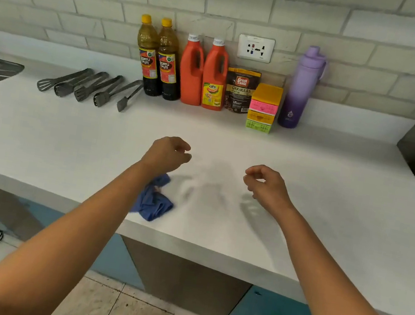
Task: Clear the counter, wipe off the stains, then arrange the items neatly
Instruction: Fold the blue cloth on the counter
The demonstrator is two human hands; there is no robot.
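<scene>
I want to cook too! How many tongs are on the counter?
5, all lying side by side at the back left: first tongs, second, third, fourth, fifth. None seem hidden.

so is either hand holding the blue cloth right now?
No. The blue cloth lies crumpled on the counter under the left forearm, and both the left hand and right hand hover with nothing in them.

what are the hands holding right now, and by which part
Nothing. The left hand and right hand hover over the counter with loosely curled fingers, both empty. The blue cloth lies loose beneath the left forearm.
</scene>
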